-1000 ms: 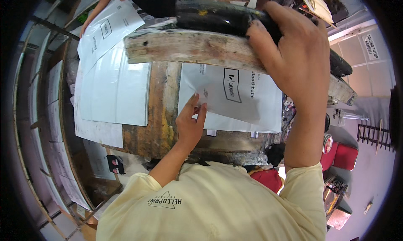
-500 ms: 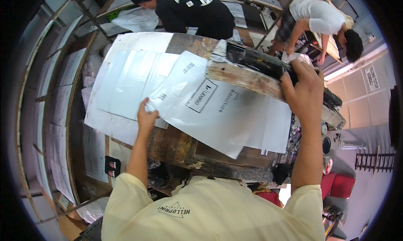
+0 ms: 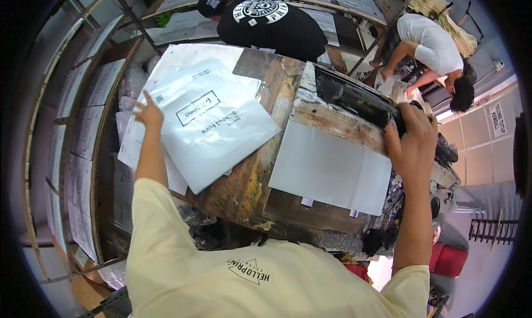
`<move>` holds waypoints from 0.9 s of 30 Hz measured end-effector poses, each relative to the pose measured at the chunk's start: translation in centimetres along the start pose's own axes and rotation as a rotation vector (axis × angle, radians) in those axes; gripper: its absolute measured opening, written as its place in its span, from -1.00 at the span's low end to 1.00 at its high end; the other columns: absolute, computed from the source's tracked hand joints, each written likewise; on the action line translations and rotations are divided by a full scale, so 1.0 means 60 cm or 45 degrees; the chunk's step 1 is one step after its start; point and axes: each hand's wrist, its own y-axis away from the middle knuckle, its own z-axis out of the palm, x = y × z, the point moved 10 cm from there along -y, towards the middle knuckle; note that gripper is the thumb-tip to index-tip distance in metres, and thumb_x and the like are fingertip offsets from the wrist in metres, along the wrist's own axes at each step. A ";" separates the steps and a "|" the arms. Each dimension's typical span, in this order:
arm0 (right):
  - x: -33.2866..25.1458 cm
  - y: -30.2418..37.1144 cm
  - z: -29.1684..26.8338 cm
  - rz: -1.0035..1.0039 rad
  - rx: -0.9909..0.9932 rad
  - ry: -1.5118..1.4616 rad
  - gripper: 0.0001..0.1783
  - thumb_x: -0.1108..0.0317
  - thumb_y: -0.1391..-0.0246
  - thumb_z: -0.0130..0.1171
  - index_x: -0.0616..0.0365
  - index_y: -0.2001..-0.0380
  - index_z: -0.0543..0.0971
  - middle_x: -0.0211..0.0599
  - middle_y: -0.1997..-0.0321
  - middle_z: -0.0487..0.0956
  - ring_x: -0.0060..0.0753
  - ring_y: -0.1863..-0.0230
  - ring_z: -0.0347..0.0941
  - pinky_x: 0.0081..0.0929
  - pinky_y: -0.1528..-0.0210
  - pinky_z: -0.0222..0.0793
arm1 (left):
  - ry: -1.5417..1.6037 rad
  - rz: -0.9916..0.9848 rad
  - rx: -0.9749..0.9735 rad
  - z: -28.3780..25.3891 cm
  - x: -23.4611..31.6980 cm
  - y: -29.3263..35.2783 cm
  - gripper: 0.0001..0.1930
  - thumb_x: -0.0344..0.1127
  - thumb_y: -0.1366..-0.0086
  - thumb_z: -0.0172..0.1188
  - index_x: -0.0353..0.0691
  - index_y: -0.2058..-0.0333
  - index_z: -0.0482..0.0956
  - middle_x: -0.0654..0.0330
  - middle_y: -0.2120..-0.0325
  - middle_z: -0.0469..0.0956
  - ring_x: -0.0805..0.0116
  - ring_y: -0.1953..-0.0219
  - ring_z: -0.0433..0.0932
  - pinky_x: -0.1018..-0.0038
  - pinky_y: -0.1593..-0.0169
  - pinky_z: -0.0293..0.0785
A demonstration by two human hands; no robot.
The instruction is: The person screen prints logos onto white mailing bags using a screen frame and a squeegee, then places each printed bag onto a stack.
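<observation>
My left hand (image 3: 147, 112) holds the edge of a white printed plastic bag (image 3: 216, 128) and has it over a stack of white bags (image 3: 183, 74) at the left of the stained wooden table (image 3: 249, 190). My right hand (image 3: 413, 138) grips the black-topped wooden frame (image 3: 354, 110), which is raised and tilted up at the table's right. Under the frame lies a blank white bag (image 3: 332, 171).
Two other people bend over work at the back: one in a black shirt (image 3: 277, 24), one in a white shirt (image 3: 429, 41). Racks with white sheets (image 3: 77, 129) curve along the left. A red stool (image 3: 449, 260) stands at lower right.
My left hand has pulled the printed bag out from under the frame and swung it left onto the stack. My right hand has kept the frame raised; a blank bag now shows beneath it.
</observation>
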 end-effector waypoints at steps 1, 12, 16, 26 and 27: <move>-0.005 -0.006 -0.004 -0.040 0.058 -0.031 -0.51 0.14 -0.03 0.22 0.26 0.04 0.55 -0.05 0.16 0.60 0.05 0.07 0.50 0.03 -0.13 0.25 | 0.308 0.258 0.067 -0.009 0.021 0.020 -0.21 -0.37 -0.28 0.27 -0.21 -0.45 0.17 -0.32 -0.30 0.34 -0.22 -0.30 0.40 0.20 -0.35 0.35; -0.036 0.235 0.173 -0.197 -0.677 -0.158 -0.59 0.01 -0.17 0.25 0.04 0.05 0.64 -0.21 0.15 0.57 -0.08 0.06 0.48 -0.06 -0.02 0.33 | 2.711 -0.419 -1.980 -0.219 0.207 0.777 0.09 0.57 -0.29 -0.06 -0.48 -0.32 0.18 -0.22 -0.20 0.42 -0.05 -0.35 0.36 0.13 -0.45 0.24; -0.032 0.390 0.306 0.047 -0.742 -0.498 -0.63 0.03 -0.12 0.31 0.02 0.12 0.65 -0.27 0.22 0.63 -0.07 0.10 0.55 -0.04 0.04 0.49 | 2.204 -0.491 -2.092 0.008 0.169 0.831 0.25 0.73 -0.21 -0.25 -0.52 -0.33 0.15 -0.27 -0.15 0.44 -0.10 -0.26 0.45 0.10 -0.38 0.35; -0.002 0.371 0.465 -0.052 -0.422 -0.315 -0.36 0.15 0.15 0.51 -0.02 -0.06 0.57 -0.28 0.16 0.51 -0.09 0.11 0.45 -0.15 0.11 0.48 | 1.805 -0.653 -2.013 0.129 0.154 0.865 0.33 0.81 -0.14 -0.38 -0.42 -0.44 -0.01 -0.29 -0.27 0.29 -0.19 -0.24 0.41 0.08 -0.28 0.39; 0.022 0.332 0.492 -0.037 -0.418 -0.317 -0.40 0.14 0.10 0.49 -0.01 -0.05 0.57 -0.26 0.14 0.52 -0.08 0.06 0.46 -0.12 0.08 0.49 | 1.790 -0.685 -1.999 0.134 0.151 0.869 0.30 0.81 -0.15 -0.42 -0.38 -0.43 0.06 -0.25 -0.26 0.32 -0.18 -0.25 0.40 0.07 -0.30 0.37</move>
